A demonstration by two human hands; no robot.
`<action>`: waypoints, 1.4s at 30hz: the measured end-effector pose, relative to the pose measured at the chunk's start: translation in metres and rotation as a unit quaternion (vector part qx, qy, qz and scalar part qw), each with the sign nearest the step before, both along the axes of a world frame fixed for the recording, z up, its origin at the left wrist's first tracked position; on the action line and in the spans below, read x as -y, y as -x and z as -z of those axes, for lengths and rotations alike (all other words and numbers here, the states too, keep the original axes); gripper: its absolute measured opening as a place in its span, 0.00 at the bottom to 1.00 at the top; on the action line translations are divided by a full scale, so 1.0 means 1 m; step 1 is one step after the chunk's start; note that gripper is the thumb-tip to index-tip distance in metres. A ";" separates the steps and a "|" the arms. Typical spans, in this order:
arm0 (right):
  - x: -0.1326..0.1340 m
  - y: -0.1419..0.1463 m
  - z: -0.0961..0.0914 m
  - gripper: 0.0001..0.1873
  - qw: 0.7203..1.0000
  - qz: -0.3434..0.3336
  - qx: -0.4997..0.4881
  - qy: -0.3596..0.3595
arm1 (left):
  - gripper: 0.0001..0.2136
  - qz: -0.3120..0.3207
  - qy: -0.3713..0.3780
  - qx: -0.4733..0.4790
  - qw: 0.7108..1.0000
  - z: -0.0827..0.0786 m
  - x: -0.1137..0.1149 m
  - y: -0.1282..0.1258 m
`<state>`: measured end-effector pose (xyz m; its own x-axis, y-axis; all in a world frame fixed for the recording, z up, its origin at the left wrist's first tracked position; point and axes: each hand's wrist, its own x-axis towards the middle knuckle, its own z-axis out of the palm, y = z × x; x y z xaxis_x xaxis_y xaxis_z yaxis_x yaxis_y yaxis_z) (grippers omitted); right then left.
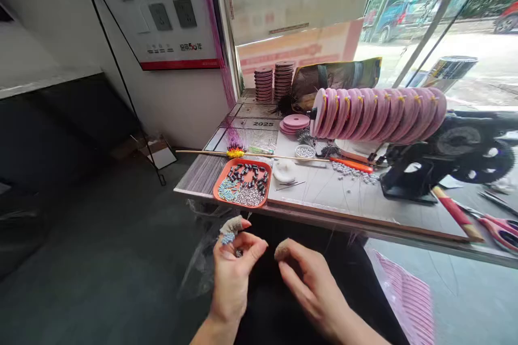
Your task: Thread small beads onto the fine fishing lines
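My left hand (233,263) is in front of the table edge, its fingers curled and a tan wrap on one finger. A small cluster of blue-grey pieces (227,238) shows between its fingers; their kind is too small to tell. My right hand (309,283) is just to the right, apart from the left, thumb and wrapped forefinger pinched close together. Whatever it may hold is too fine to see. Beyond my left hand, an orange tray (216,192) at the table edge holds black barrel-shaped pieces (243,171), pale blue tubes (227,191) and silvery beads (251,197).
A black winding machine (424,170) carrying pink foam spools (376,113) stands on the right. Pink-handled scissors (502,230) lie near the right edge. A thin rod (190,151) overhangs the table's left side. Behind the tray are a white dish of beads (305,152) and loose spools (294,123).
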<state>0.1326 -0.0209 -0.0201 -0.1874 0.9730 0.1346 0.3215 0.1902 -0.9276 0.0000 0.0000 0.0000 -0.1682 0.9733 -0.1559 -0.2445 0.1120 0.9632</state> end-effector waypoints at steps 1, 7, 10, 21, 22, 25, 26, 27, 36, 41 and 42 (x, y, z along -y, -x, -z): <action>0.001 0.000 0.000 0.05 1.000 0.000 0.002 -0.005 | 0.18 -0.004 0.009 0.004 1.000 0.001 -0.003 0.001; 0.000 -0.001 0.000 0.09 0.998 0.022 0.007 -0.054 | 0.21 0.055 0.078 0.069 0.993 0.003 -0.006 0.004; 0.000 -0.002 0.001 0.08 0.996 0.042 0.004 -0.079 | 0.18 0.095 0.106 0.104 0.984 0.003 0.001 0.004; 0.006 -0.001 0.000 0.07 0.977 0.032 0.055 -0.203 | 0.21 0.131 0.148 0.057 0.979 0.013 0.008 0.003; 0.007 -0.001 0.000 0.07 0.975 0.032 0.060 -0.211 | 0.21 0.127 0.147 0.057 0.979 0.012 0.008 0.002; 0.008 -0.001 0.002 0.06 0.971 0.034 0.071 -0.224 | 0.20 0.124 0.144 0.064 0.980 0.012 0.007 0.001; 0.008 -0.001 0.002 0.06 0.970 0.036 0.073 -0.227 | 0.20 0.125 0.144 0.068 0.979 0.012 0.007 0.001; 0.007 -0.001 0.002 0.06 0.970 0.038 0.075 -0.230 | 0.20 0.125 0.142 0.071 0.979 0.012 0.006 0.001; 0.007 -0.001 0.002 0.06 0.968 0.040 0.081 -0.235 | 0.18 0.093 0.098 0.012 0.991 0.020 0.009 0.002; 0.006 0.000 0.000 0.06 0.970 0.040 0.079 -0.228 | 0.11 0.040 0.018 -0.119 0.992 0.032 0.012 0.007; 0.006 0.000 -0.001 0.06 0.970 0.043 0.079 -0.228 | 0.10 0.035 -0.001 -0.149 0.988 0.031 0.012 0.008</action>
<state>0.1327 -0.0271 -0.0196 -0.1620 0.8320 0.5306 0.4848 0.5354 -0.6916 -0.0081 -0.0120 -0.0315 -0.1390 0.9845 -0.1067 0.0574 0.1156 0.9916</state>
